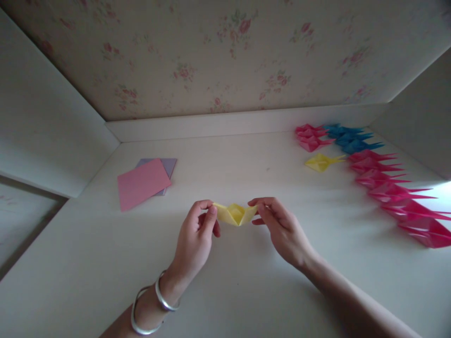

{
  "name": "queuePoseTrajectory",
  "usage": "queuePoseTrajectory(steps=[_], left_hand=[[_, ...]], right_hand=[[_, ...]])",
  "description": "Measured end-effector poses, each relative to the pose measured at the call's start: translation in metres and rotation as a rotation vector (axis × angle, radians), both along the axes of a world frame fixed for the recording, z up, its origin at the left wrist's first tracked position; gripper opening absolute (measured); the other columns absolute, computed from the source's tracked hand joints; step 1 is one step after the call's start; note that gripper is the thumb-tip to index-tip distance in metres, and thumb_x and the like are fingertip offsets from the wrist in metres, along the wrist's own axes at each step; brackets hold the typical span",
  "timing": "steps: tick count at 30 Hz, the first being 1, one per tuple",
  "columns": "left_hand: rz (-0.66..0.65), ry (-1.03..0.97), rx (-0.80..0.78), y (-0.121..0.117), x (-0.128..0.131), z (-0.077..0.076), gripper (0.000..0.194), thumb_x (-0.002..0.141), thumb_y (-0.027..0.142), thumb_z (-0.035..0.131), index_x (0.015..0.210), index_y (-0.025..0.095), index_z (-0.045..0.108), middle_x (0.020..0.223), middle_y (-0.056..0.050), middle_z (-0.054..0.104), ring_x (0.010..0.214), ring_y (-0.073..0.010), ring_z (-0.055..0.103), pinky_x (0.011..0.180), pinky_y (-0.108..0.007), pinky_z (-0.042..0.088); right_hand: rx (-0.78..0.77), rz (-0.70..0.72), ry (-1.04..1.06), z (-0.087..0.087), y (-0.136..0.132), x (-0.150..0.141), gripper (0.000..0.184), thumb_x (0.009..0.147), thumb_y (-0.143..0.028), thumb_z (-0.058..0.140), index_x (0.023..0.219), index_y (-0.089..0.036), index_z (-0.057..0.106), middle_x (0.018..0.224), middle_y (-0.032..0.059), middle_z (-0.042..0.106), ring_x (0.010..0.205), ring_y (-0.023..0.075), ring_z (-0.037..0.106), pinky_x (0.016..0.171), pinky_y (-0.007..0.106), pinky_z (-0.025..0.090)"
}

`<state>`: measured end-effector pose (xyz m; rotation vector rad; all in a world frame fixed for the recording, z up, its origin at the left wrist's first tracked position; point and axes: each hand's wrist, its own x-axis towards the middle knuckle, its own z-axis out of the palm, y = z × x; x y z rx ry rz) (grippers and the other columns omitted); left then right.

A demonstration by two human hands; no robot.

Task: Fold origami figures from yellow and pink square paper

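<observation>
A small pale yellow folded paper boat (237, 214) is held up between both hands over the white tabletop. Its left tip is pinched between the thumb and forefinger of my left hand (197, 230). At the opposite tip, my right hand (282, 230) pinches it with the thumb and forefinger. The middle of the boat is spread, with a raised fold inside and a point at the bottom. Two silver bangles (165, 295) circle my left wrist. Parts of the boat's two ends are hidden behind the fingers.
Pink paper (143, 184) lies over purple paper (169, 167) at left. On the right are rows of pointed paper folds: pink ones (391, 192), blue ones (352, 140) and a yellow one (320, 162). A floral wall (211, 56) stands behind; a white panel (45, 108) borders the left.
</observation>
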<state>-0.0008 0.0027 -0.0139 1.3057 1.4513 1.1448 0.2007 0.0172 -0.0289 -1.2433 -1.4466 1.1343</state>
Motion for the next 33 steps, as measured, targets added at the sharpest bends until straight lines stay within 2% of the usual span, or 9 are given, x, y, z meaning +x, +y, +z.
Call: queuePoseTrajectory(steps=[5, 9, 13, 18, 23, 30, 33], left_hand=[[-0.091, 0.198, 0.023, 0.002, 0.002, -0.003, 0.024, 0.098, 0.041, 0.049, 0.099, 0.019, 0.058, 0.061, 0.003, 0.058, 0.055, -0.014, 0.057, 0.054, -0.024, 0.044], [-0.15, 0.272, 0.067, 0.004, 0.001, -0.01, 0.018, 0.098, 0.035, 0.052, 0.105, 0.02, 0.058, 0.078, -0.002, 0.063, 0.062, -0.0147, 0.06, 0.057, -0.025, 0.047], [-0.208, 0.322, 0.172, 0.005, 0.0, -0.014, 0.011, 0.097, 0.028, 0.054, 0.098, 0.02, 0.062, 0.094, -0.004, 0.063, 0.07, -0.0142, 0.062, 0.062, -0.025, 0.05], [-0.224, 0.308, 0.238, 0.003, 0.002, -0.014, 0.006, 0.095, 0.021, 0.058, 0.099, 0.02, 0.062, 0.098, -0.004, 0.06, 0.07, -0.0129, 0.062, 0.068, -0.026, 0.053], [-0.252, 0.302, 0.209, -0.001, 0.004, -0.009, 0.015, 0.09, 0.022, 0.064, 0.105, 0.022, 0.06, 0.103, -0.004, 0.062, 0.067, -0.0124, 0.061, 0.065, -0.026, 0.054], [-0.29, 0.286, 0.145, -0.005, 0.006, -0.001, 0.027, 0.084, 0.027, 0.073, 0.107, 0.022, 0.061, 0.104, -0.004, 0.063, 0.066, -0.0128, 0.062, 0.064, -0.026, 0.054], [-0.293, 0.277, 0.136, -0.004, 0.005, 0.002, 0.02, 0.088, 0.027, 0.067, 0.105, 0.021, 0.062, 0.104, -0.004, 0.064, 0.068, -0.0133, 0.063, 0.064, -0.026, 0.053]], right_hand=[[0.067, -0.014, -0.172, -0.007, 0.009, 0.009, 0.023, 0.098, -0.038, 0.048, 0.101, -0.023, 0.065, 0.107, 0.0066, 0.066, 0.091, 0.0195, 0.064, 0.079, 0.034, 0.057], [0.102, -0.018, -0.184, -0.007, 0.012, 0.011, 0.022, 0.098, -0.035, 0.048, 0.103, -0.022, 0.065, 0.107, 0.0064, 0.066, 0.087, 0.0184, 0.065, 0.077, 0.033, 0.057], [0.112, -0.024, -0.207, -0.001, 0.011, 0.011, 0.022, 0.097, -0.034, 0.048, 0.102, -0.022, 0.065, 0.105, 0.0061, 0.066, 0.087, 0.0181, 0.065, 0.076, 0.03, 0.056], [0.123, -0.059, -0.263, 0.006, 0.007, 0.01, 0.022, 0.097, -0.037, 0.05, 0.102, -0.022, 0.065, 0.104, 0.0057, 0.067, 0.088, 0.0176, 0.066, 0.076, 0.028, 0.054], [0.163, -0.111, -0.302, 0.01, 0.005, 0.009, 0.025, 0.098, -0.039, 0.048, 0.105, -0.022, 0.065, 0.108, 0.0078, 0.067, 0.091, 0.0193, 0.065, 0.077, 0.03, 0.055], [0.143, -0.153, -0.301, 0.005, 0.008, 0.01, 0.026, 0.097, -0.041, 0.049, 0.103, -0.022, 0.065, 0.104, 0.0072, 0.068, 0.087, 0.0203, 0.068, 0.077, 0.032, 0.054], [0.144, -0.163, -0.279, 0.002, 0.008, 0.012, 0.025, 0.096, -0.041, 0.05, 0.103, -0.022, 0.065, 0.105, 0.0069, 0.067, 0.087, 0.0204, 0.068, 0.078, 0.033, 0.054]])
